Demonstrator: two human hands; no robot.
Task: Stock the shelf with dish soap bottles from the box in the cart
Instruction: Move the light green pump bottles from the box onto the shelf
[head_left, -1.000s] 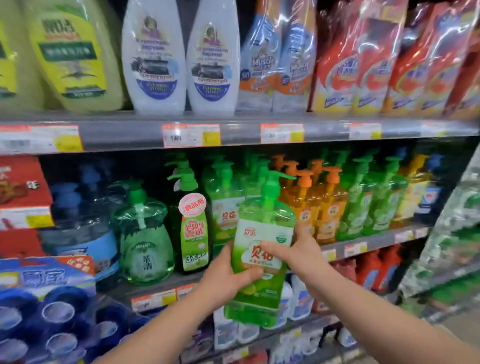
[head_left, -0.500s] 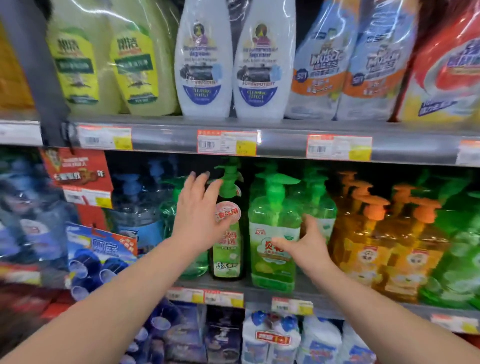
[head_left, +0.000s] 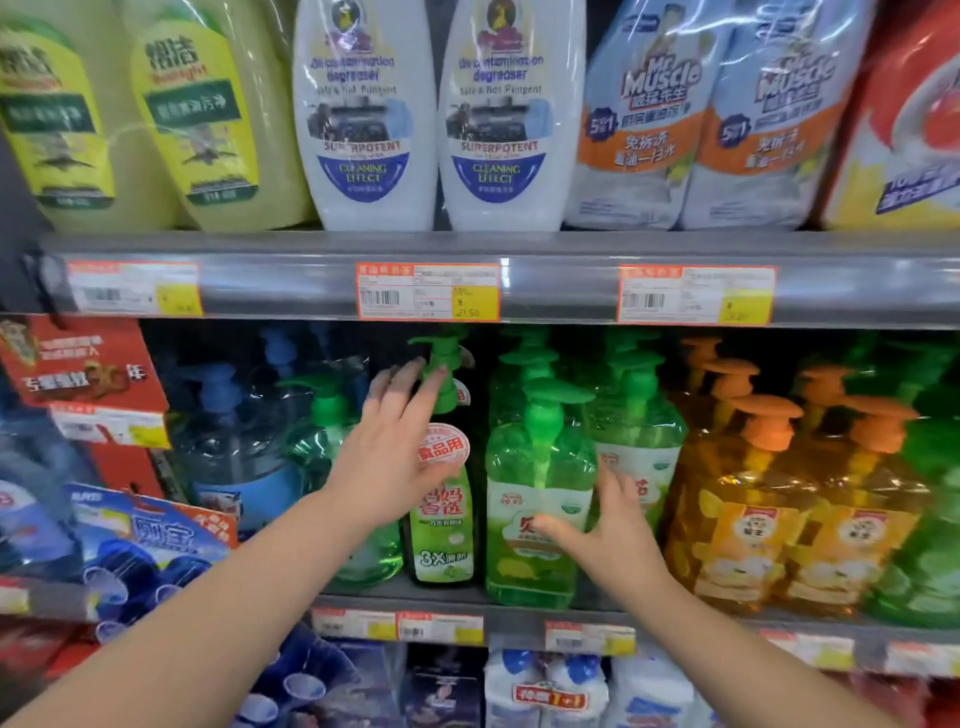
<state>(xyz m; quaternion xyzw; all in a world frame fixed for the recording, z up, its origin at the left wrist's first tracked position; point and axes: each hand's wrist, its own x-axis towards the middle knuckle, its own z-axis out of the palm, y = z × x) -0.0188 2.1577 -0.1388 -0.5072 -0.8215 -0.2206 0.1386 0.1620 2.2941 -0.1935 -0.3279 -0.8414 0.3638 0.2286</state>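
Observation:
A green dish soap bottle with a pump top stands at the front edge of the middle shelf. My right hand is spread open against its right side, thumb across the label. My left hand is open with straight fingers, reaching up beside a slim dark green bottle that carries a pink round sticker. More green pump bottles stand behind the front one. The cart and box are out of view.
Orange pump bottles fill the shelf to the right; a round green bottle and blue bottles stand to the left. The upper shelf holds white, yellow and pouch cleaners. Blue and white packs sit below.
One second ago both hands held the green bottle in front of the shelf. It now stands on the shelf; my left hand has let go and moved up beside the slim bottle.

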